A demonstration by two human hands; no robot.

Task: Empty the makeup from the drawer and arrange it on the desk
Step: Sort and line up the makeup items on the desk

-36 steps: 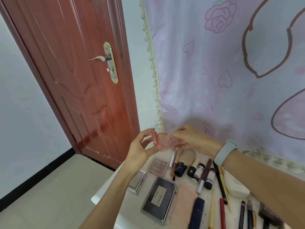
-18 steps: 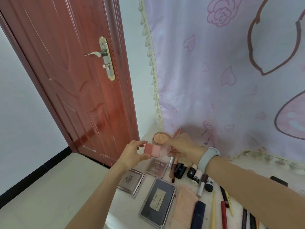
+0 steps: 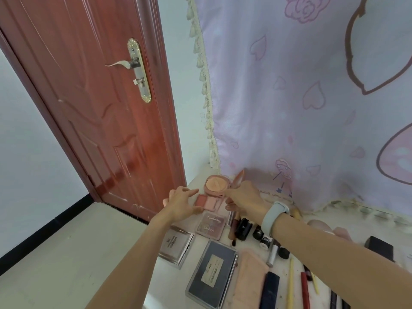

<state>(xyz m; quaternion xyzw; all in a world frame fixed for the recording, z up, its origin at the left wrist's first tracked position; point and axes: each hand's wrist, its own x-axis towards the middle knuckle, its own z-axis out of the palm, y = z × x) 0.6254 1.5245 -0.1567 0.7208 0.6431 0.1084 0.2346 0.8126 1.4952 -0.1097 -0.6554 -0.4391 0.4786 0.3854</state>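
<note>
A small blush palette [image 3: 207, 201] with red and pink pans sits low over the far left corner of the white desk [image 3: 172, 281]. My left hand [image 3: 181, 202] grips its left end. My right hand [image 3: 244, 198], with a pale wristband, grips its right end. Just behind the palette lies a round peach powder compact [image 3: 217, 185]. In front of it is a mauve eyeshadow palette [image 3: 210, 226]. I cannot tell whether the blush palette touches the desk. No drawer is in view.
Laid out on the desk are a silver-framed palette [image 3: 176, 244], a large dark palette [image 3: 211, 273], a pink pouch [image 3: 250, 279], black bottles [image 3: 243, 229], pencils [image 3: 290, 284] and a black box [image 3: 379, 247]. A red door [image 3: 89, 108] stands left; a pink curtain [image 3: 312, 108] hangs behind.
Both hands have brought the blush palette down from chest height toward the desk's far left corner, just in front of the round compact.
</note>
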